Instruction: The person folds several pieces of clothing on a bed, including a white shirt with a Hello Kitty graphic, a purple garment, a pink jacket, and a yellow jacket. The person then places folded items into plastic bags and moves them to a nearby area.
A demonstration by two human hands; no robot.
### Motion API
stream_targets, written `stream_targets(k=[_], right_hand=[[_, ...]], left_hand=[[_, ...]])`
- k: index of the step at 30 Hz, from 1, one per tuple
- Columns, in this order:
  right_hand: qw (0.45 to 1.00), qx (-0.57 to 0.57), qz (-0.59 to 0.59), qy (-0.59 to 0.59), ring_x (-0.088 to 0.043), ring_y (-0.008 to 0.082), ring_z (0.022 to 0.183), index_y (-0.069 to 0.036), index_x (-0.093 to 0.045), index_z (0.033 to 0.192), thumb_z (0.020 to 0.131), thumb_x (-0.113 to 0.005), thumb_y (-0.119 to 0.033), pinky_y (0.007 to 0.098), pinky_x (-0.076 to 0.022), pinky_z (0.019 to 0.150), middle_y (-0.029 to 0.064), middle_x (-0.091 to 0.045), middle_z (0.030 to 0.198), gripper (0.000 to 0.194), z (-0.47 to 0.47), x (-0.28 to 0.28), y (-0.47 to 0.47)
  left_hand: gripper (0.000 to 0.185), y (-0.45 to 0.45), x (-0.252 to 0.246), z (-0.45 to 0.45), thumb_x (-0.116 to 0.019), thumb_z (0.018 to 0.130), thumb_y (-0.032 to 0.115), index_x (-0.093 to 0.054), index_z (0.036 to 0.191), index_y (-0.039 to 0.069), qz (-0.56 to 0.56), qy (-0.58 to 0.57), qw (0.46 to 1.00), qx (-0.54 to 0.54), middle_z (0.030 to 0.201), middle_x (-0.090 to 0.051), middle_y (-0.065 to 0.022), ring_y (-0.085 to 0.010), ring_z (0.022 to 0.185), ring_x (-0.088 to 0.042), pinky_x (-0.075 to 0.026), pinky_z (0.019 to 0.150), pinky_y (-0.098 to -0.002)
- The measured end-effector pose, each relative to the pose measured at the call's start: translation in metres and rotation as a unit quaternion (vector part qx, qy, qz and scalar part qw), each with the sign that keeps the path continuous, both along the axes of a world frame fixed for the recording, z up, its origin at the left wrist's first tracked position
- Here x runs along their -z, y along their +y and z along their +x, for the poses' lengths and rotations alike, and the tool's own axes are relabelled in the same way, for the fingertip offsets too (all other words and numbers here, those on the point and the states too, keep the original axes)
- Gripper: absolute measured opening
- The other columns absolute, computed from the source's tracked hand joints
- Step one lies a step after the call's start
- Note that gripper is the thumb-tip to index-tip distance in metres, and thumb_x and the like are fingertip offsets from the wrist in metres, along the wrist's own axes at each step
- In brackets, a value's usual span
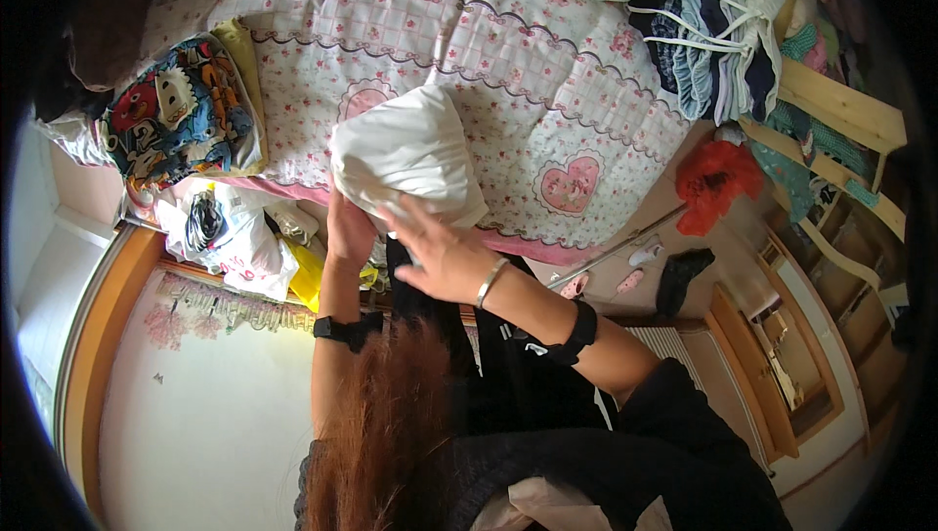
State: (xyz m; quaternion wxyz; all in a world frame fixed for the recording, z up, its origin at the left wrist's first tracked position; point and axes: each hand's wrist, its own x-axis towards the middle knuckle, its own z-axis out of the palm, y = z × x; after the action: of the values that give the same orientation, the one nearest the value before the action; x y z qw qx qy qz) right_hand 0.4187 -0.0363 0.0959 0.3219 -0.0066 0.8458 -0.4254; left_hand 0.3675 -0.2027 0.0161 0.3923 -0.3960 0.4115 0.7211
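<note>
A folded white cloth bundle (410, 150) lies at the near edge of a bed with a pink floral cover (506, 113). My left hand (349, 227) supports the bundle's near left side, its fingers partly hidden beneath or behind the cloth. Over the near edge of the bundle is my right hand (436, 241), slightly blurred, with its fingers spread. Whether its fingertips touch the cloth is not clear. A bracelet circles the right wrist, and both forearms wear black straps.
Colourful patterned fabric (183, 113) is piled on the bed's left. Striped and blue folded clothes (714, 47) lie at the upper right, beside a wooden frame (835, 106). Plastic bags (245, 241) stand below the bed's left edge. A red bag (714, 175) and shoes (645, 252) are at the right.
</note>
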Motion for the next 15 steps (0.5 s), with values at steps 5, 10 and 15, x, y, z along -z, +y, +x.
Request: stream_targets(k=[5,10,15], right_hand=[[0.954,0.047,-0.273,-0.118,-0.065,0.0286,0.097,-0.005,-0.06,0.117,0.084,-0.068,-0.018,0.0369,-0.0514,0.084,0.014,-0.064,0.113,0.037,0.006,0.016,0.01],[0.903,0.425,-0.009,-0.052,-0.05,0.0196,0.116,0.001,-0.044,0.132,0.078,-0.076,-0.032,0.0351,-0.0412,0.096,0.0152,-0.055,0.124,0.071,-0.015,0.058,0.061],[0.818,0.4,-0.321,-0.262,-0.052,0.0176,0.112,0.001,-0.038,0.137,0.076,-0.079,-0.033,0.0303,-0.0432,0.095,0.0095,-0.053,0.125,0.081,-0.035,0.049,0.078]], left_hand=[[0.066,-0.012,0.01,0.007,-0.048,0.093,0.053,-0.039,0.138,0.005,0.048,-0.039,0.998,0.02,0.134,-0.048,-0.0119,-0.0287,0.122,-0.048,-0.037,0.104,-0.044],[0.057,0.016,0.004,0.008,-0.067,0.085,0.006,-0.038,0.134,0.0,-0.051,0.107,0.976,0.181,0.117,-0.057,-0.0112,-0.0187,0.104,-0.058,-0.049,0.088,-0.031],[0.052,0.027,-0.042,-0.025,-0.067,0.085,0.005,-0.042,0.131,-0.001,-0.047,0.097,0.98,0.166,0.117,-0.059,-0.009,-0.017,0.104,-0.057,-0.047,0.088,-0.0291]])
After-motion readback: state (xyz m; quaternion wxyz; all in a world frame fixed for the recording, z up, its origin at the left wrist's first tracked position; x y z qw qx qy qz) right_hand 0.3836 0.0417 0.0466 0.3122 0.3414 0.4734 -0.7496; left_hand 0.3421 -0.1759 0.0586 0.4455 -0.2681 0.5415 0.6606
